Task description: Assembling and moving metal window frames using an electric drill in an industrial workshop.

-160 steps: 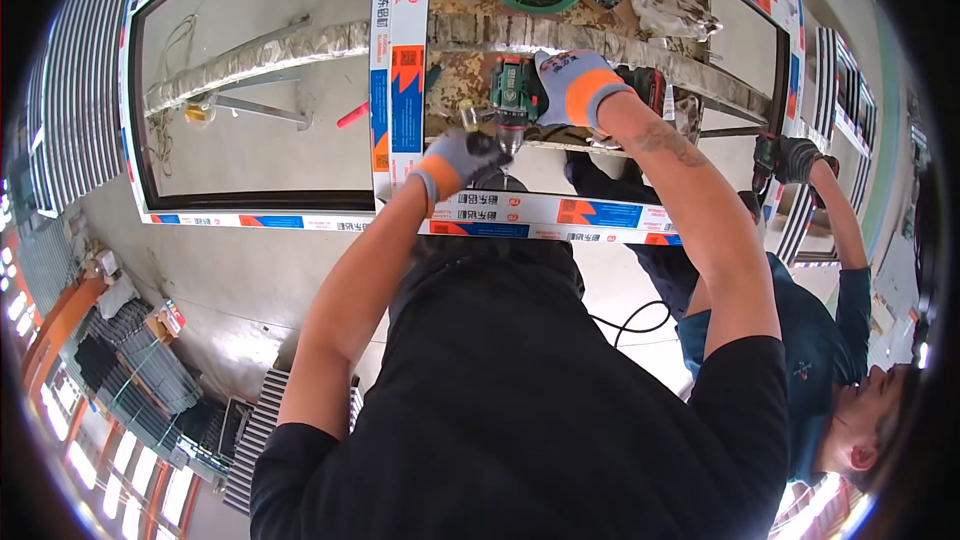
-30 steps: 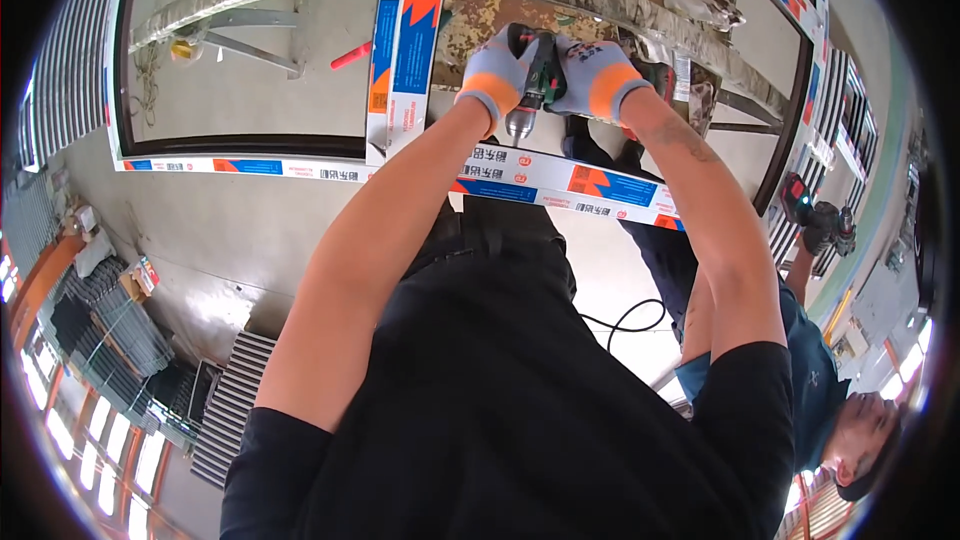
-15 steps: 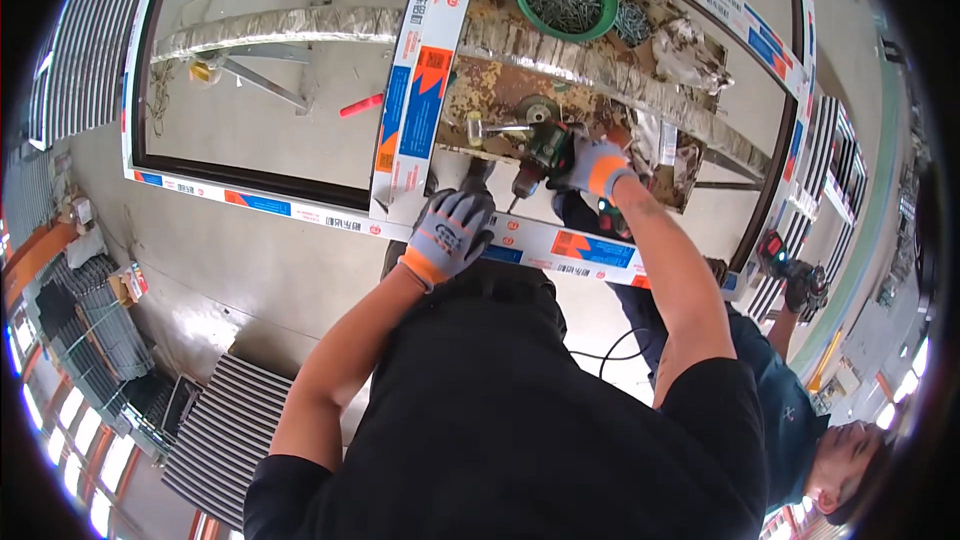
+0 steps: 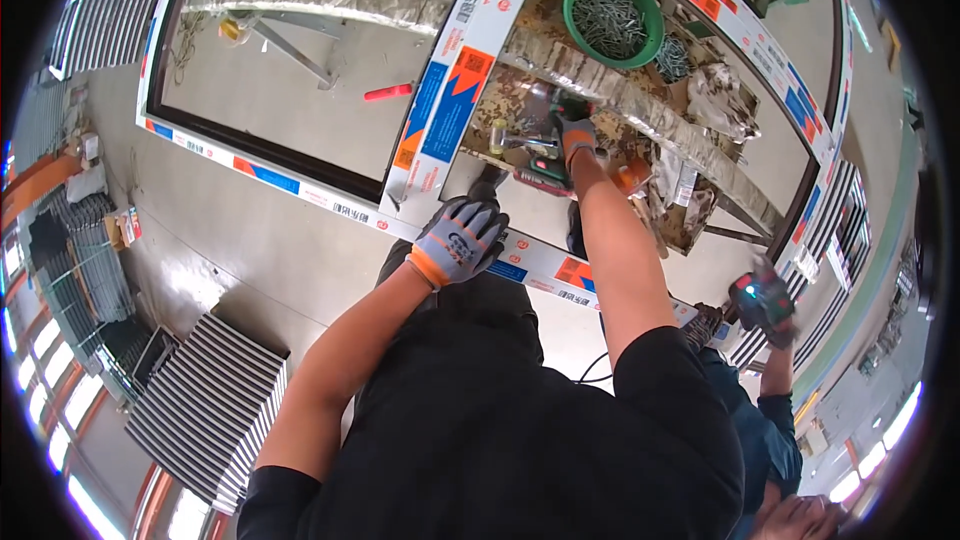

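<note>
A window frame [image 4: 245, 172], wrapped in printed white, blue and orange film, spans the space before me. My left hand [image 4: 460, 240], in a grey glove with an orange cuff, is closed over its near rail beside the crossbar. Farther in, my right hand [image 4: 577, 134] is closed around a green and black cordless drill [image 4: 569, 103] over the worn bench; its front end is blurred. A hammer with a yellowish face [image 4: 499, 137] lies close to the drill. Beyond them stands a green bowl [image 4: 658, 22] full of screws [image 4: 612, 24].
Wrapped support bars [image 4: 330, 0] run beneath the frame. A loose screw pile [image 4: 672, 58] and crumpled plastic [image 4: 722, 105] lie on the bench. To the right, a co-worker's hand holds another power drill [image 4: 762, 302]. Striped profiles [image 4: 205, 405] are stacked at lower left.
My right hand has carried the drill from the near rail farther in over the bench. The left hand stays on the rail. The co-worker's drill has moved left and nearer. The view has shifted.
</note>
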Available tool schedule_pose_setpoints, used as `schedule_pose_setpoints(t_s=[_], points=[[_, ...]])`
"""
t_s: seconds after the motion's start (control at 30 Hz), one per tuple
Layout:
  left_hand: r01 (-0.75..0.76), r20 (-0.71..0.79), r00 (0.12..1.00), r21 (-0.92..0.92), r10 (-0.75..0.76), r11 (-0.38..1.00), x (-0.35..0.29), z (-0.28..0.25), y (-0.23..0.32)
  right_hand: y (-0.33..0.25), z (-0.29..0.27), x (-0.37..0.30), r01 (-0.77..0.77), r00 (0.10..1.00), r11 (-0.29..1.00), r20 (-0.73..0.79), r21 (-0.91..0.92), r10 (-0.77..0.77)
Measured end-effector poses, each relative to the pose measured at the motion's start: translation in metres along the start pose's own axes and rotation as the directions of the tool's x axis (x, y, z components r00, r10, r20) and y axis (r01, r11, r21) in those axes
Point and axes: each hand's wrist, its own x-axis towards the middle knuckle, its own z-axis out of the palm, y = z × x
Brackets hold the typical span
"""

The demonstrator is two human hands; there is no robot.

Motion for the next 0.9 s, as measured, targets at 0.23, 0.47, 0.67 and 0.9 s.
schedule_pose_setpoints(t_s=[0.23,0.47,0.67,0.9], points=[[-0.14,-0.19,0.974,-0.092,0.121,0.986,0.004,0.003,0.002,0.063,-0.014,0.019,0.186,0.966,0.982,-0.191,0.045,-0.174],[-0.223,-0.485,0.866,-0.16,0.12,0.962,-0.079,-0.019,-0.012,-0.003,-0.079,-0.124,0.48,0.874,0.847,-0.039,0.228,-0.485],[0.378,-0.27,0.822,-0.397,-0.5,0.836,-0.291,0.017,-0.064,-0.013,-0.101,-0.25,0.668,0.677,0.742,-0.37,-0.053,-0.636],[0.989,0.2,0.062,-0.144,-0.978,0.033,-0.736,0.221,-0.139,-0.014,-0.067,-0.36,0.469,0.736,0.833,-0.392,-0.293,-0.552]])
